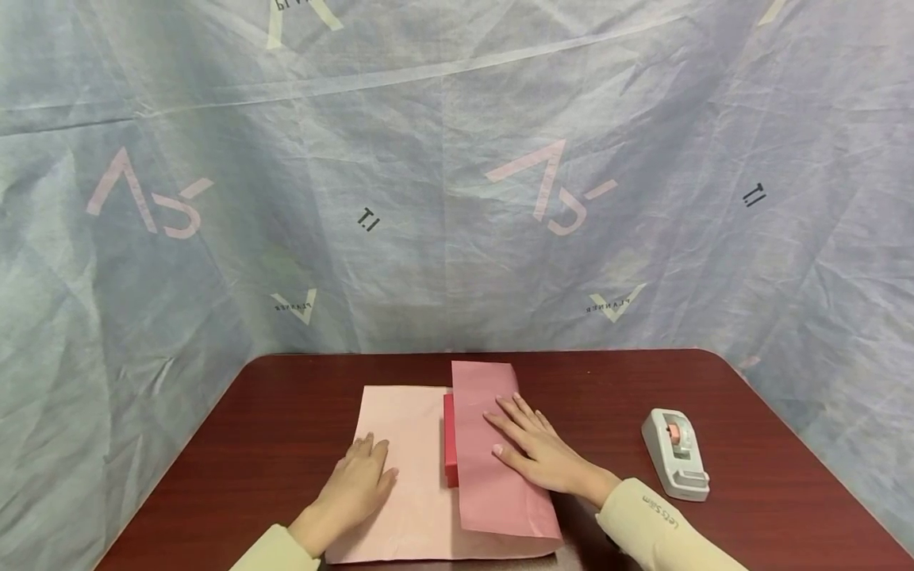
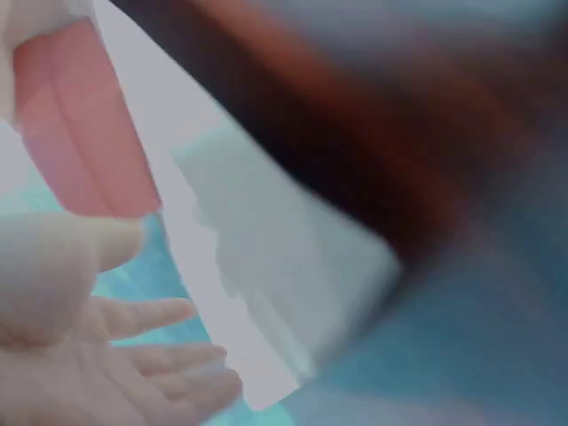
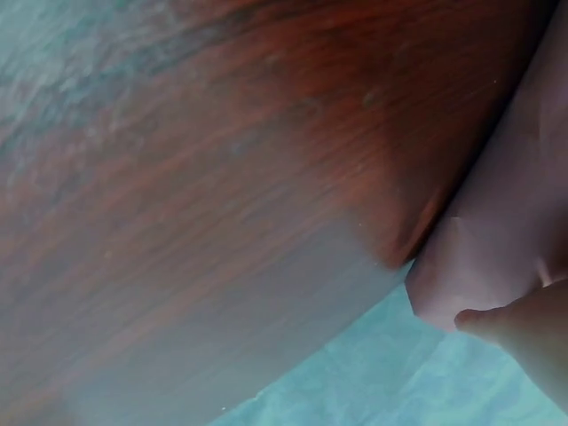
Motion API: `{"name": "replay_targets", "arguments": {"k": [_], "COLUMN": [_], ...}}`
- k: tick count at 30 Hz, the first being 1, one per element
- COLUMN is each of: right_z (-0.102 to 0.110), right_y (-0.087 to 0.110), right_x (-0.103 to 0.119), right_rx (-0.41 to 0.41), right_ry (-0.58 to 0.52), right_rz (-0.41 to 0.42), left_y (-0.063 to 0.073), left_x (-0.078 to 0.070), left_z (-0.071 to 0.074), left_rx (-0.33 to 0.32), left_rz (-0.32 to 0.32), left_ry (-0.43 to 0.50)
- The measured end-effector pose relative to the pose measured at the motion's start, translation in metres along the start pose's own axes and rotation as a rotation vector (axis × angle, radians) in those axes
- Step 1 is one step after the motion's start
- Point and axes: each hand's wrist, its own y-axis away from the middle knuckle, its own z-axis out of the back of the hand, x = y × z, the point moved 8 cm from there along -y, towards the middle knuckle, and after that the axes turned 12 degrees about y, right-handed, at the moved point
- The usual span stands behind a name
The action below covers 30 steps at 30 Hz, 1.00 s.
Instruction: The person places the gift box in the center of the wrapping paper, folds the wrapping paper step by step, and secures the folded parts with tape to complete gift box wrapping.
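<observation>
A sheet of pink wrapping paper point(image 1: 414, 523) lies on the table, its pale side up. On it sits a red box point(image 1: 450, 444), mostly hidden beneath the paper's darker pink flap point(image 1: 493, 492), which is folded over from the right. My right hand point(image 1: 539, 452) rests on that flap with fingers spread. At the sheet's left side, my left hand point(image 1: 357, 480) touches the pale paper with relaxed fingers. The left wrist view shows the left hand point(image 2: 115, 355) with its fingers extended. Part of the right hand point(image 3: 524, 337) appears against the folded paper point(image 3: 479, 266) in the right wrist view.
A white tape dispenser point(image 1: 678, 460) with a small orange-pink core stands on the right of the dark red-brown wooden table point(image 1: 286, 412). A greyish-blue printed cloth point(image 1: 443, 270) hangs behind the table and along its sides.
</observation>
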Motion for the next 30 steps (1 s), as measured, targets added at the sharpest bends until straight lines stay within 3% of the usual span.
{"name": "replay_targets", "arguments": {"k": [4, 10, 14, 19, 22, 26, 30], "right_z": [-0.001, -0.002, -0.001, 0.002, 0.0, -0.005, -0.005], "right_y": [0.0, -0.001, -0.001, -0.001, 0.0, -0.002, -0.007], "right_x": [-0.001, -0.004, -0.005, -0.004, -0.009, -0.021, -0.034], "right_rx": [0.025, 0.022, -0.012, -0.06, -0.038, -0.001, -0.023], "right_ry": [-0.035, -0.098, -0.124, -0.134, -0.19, -0.29, -0.373], "right_rz": [-0.009, -0.017, 0.001, 0.013, -0.06, -0.24, -0.395], "left_y": [-0.014, -0.032, -0.036, -0.038, -0.039, -0.038, -0.037], "left_x": [-0.027, -0.057, -0.063, -0.061, -0.063, -0.069, -0.071], "left_z": [-0.004, -0.025, -0.031, -0.036, -0.04, -0.042, -0.042], "left_rx": [-0.024, 0.038, 0.007, -0.033, -0.027, -0.021, -0.019], "left_rz": [-0.081, -0.101, -0.073, 0.006, 0.013, -0.034, -0.035], "left_ry": [0.172, 0.398, 0.473, 0.516, 0.521, 0.508, 0.516]}}
